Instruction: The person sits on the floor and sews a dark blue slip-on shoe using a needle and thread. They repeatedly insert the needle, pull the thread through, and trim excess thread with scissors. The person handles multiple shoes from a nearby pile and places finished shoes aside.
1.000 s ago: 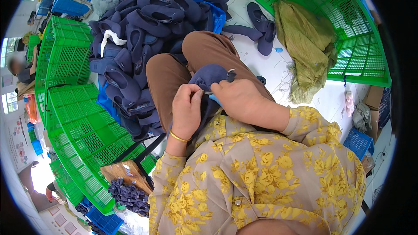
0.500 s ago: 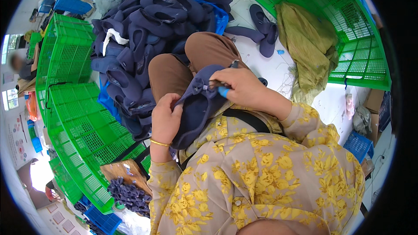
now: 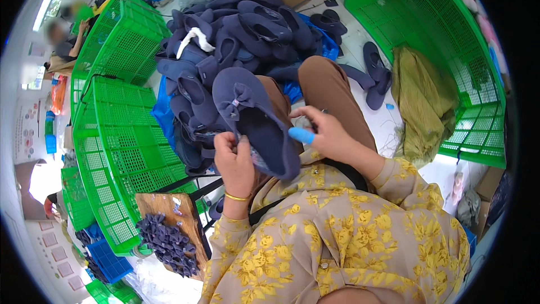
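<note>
My left hand [image 3: 235,163] grips a navy slip-on shoe [image 3: 245,91] by its side edge, thumb over the rim. The shoe is tilted over my lap, its opening facing me, with a fabric bow [image 3: 235,103] and a small shiny ornament on the vamp. Just right of the shoe, apart from it, is my right hand [image 3: 329,135], its fingers curled and a blue cover on the thumb. Whatever lies inside those fingers is hidden. Left of my left arm, several loose navy bows [image 3: 166,242] lie on a wooden board [image 3: 194,214].
A heap of navy shoes [image 3: 225,28] lies beyond my knees, with a white strip [image 3: 194,40] on top. Green crates [image 3: 132,152] stand on the left, another green crate [image 3: 427,11] at far right. An olive sack [image 3: 422,104] and loose shoes [image 3: 377,73] lie on the floor.
The shoe has turned and swung upright, its toe now pointing away to the left. My right hand has come off the bow and drawn right. The head view has shifted.
</note>
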